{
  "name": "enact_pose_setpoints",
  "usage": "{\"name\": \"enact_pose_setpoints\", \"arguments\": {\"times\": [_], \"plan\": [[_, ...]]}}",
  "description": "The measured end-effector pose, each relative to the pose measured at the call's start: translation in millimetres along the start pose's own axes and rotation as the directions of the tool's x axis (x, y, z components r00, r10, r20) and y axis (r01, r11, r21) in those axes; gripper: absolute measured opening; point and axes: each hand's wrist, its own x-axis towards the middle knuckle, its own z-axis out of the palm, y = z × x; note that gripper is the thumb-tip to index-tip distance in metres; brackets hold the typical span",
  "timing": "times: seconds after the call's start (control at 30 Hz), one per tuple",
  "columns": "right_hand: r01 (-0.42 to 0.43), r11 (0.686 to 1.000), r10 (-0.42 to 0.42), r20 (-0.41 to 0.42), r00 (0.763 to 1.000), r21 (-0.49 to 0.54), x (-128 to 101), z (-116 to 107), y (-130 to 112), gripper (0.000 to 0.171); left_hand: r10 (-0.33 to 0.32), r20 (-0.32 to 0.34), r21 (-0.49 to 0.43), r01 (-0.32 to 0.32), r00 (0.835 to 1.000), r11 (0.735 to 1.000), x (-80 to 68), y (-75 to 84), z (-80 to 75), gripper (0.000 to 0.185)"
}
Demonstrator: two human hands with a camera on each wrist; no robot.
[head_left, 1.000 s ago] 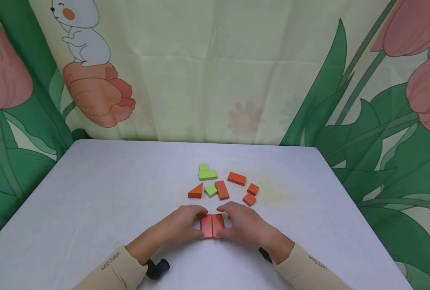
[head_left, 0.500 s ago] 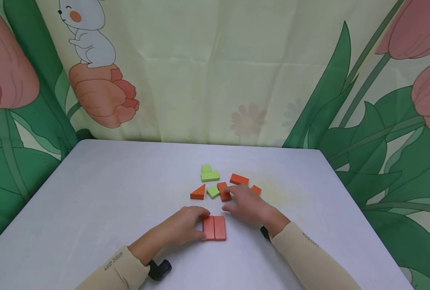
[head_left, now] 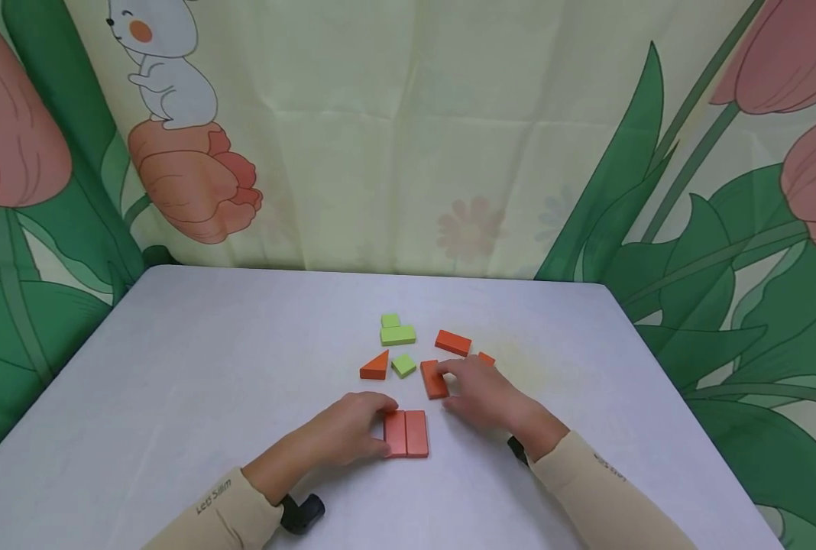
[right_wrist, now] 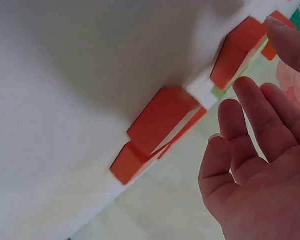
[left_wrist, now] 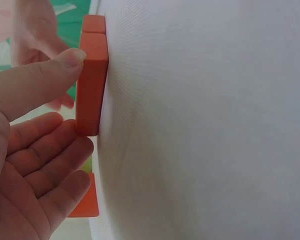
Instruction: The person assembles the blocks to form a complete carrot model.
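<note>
Two flat reddish rectangular blocks lie side by side near the front of the table. My left hand (head_left: 344,434) rests to their left and holds the left block (head_left: 395,437), thumb at its near end and fingers at its far end; the right block (head_left: 417,435) sits flush against it. In the left wrist view the thumb presses the end of that reddish block (left_wrist: 92,85). Just beyond, my right hand (head_left: 489,394) grips an orange rectangular block (head_left: 432,380) between thumb and fingers, low on the table. The right wrist view shows the thumb against this orange block (right_wrist: 240,50).
Left of the right hand lie an orange triangular block (head_left: 375,367) and a green square block (head_left: 404,366). Farther back are a longer green block (head_left: 397,336), a small green one (head_left: 390,321) and an orange rectangular block (head_left: 453,343). A small orange block (head_left: 487,358) is partly hidden behind the right hand.
My right hand has left the reddish pair, reached forward to the orange rectangular block and drawn it slightly nearer and to the right, away from the green square. The left hand stays by the pair.
</note>
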Motion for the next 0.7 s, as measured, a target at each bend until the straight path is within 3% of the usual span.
{"name": "enact_pose_setpoints", "arguments": {"times": [0.17,0.43,0.7], "plan": [[-0.04,0.999,0.041,-0.011,0.999,0.027,5.3,-6.0,5.1,0.054,-0.002,-0.005,-0.01,0.002,1.0,1.0,-0.2,-0.3,-0.1,0.055],[0.009,1.0,-0.009,0.037,0.999,-0.006,20.8,-4.7,14.2,0.058,0.006,-0.007,-0.02,-0.006,1.0,1.0,0.1,-1.2,1.4,0.055],[0.006,0.998,-0.003,0.052,0.999,-0.069,13.9,-4.2,13.7,0.056,-0.007,-0.003,0.0,0.007,1.0,1.0,-0.1,0.4,0.0,0.057]]}}
